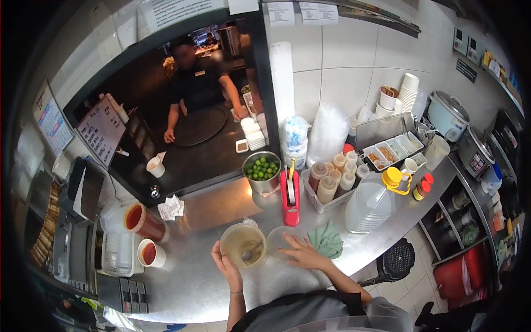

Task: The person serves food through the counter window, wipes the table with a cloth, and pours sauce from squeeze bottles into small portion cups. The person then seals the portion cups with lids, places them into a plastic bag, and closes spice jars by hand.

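Observation:
A round tub (233, 241) of cloudy, pale brown liquid stands on the steel counter, with a metal spoon (253, 251) in it. My left hand (224, 266) is against the tub's left side, fingers along its wall, thumb side not clear. To the right of the tub lies a clear round lid (275, 242). My right hand (301, 252) rests over the lid's right part with its fingers spread. A green cloth (326, 239) lies crumpled just right of that hand. Behind the lid stands a red tape dispenser (290, 202).
Limes fill a metal pot (261, 172) at the back. Bottles in a basket (332, 206) and a large yellow-capped jug (369, 205) stand right. Red sauce containers (152, 224) are left. Beyond the hatch, a person (196, 83) touches a round tray (200, 126).

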Motion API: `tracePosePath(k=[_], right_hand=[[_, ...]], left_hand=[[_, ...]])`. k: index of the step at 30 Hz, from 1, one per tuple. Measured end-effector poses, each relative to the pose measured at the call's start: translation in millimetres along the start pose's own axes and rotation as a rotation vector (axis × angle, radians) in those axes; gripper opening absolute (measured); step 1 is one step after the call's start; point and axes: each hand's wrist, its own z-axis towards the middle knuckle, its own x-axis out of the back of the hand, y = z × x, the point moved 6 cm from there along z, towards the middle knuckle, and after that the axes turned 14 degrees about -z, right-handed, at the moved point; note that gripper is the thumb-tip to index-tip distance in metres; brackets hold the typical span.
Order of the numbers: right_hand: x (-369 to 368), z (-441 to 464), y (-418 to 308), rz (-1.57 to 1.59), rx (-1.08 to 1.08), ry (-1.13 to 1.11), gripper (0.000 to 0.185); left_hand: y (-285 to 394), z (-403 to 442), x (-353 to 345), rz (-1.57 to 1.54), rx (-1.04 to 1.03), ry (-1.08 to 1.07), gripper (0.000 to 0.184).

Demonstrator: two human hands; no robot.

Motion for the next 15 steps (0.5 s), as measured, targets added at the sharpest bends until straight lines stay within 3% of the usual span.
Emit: tracePosePath(k=[1, 2, 3, 4, 5, 6, 7, 9, 10, 12, 13, 15], right_hand=[[46.1, -7.3, 1.0, 0.217, 0.106, 0.119, 0.038], [103.9, -20.6, 4.7, 0.254, 0.042, 0.312, 0.040], [139.1, -48.4, 30.4, 0.416, -0.133, 0.504, 0.036], [179.7, -78.2, 52.7, 0.844, -0.280, 0.805, 0.025], [217.4, -120.2, 80.7, 0.355, -0.500, 1.116, 0.024], [242.6, -161.4, 112.7, 0.153, -0.655, 1.338, 0.027], [260.0, -187.1, 146.0, 0.166, -0.608, 1.581, 0.034], [284.7, -222.0, 219.1, -0.510, -0.787, 1.594, 0.043], [282.7, -240.9, 273.3, -0.724, -1.040, 1.412, 0.066], [266.0, -263.1, 360.2, -0.905, -1.408, 1.191, 0.085], [269.1, -265.1, 366.4, -0.910, -1.392, 1.196, 0.085], [243.4, -267.8, 411.7, -0.514, -1.758, 0.551, 0.094]], left_hand=[[-1.5, 4.2, -2.8, -0.007, -0.008, -0.011, 0.034], [-3.7, 4.7, -2.0, -0.011, -0.020, 0.001, 0.032], [-5.5, 5.1, -2.2, -0.013, -0.028, 0.014, 0.031], [-5.6, 6.1, -4.4, -0.018, -0.027, 0.006, 0.031], [-3.9, 5.5, -4.8, -0.016, -0.030, -0.004, 0.030], [-2.8, 4.8, -4.8, -0.013, -0.031, -0.015, 0.030], [-3.5, 4.8, -4.2, -0.014, -0.021, -0.023, 0.030], [-3.9, 5.4, -1.3, 0.072, -0.034, -0.009, 0.030], [-3.6, 5.7, -1.9, 0.061, -0.029, -0.008, 0.030], [-0.8, 5.9, -2.5, 0.083, 0.008, -0.036, 0.031], [1.1, 6.3, -0.8, 0.073, 0.006, -0.024, 0.031], [0.8, 7.4, -1.5, 0.112, 0.054, -0.067, 0.032]])
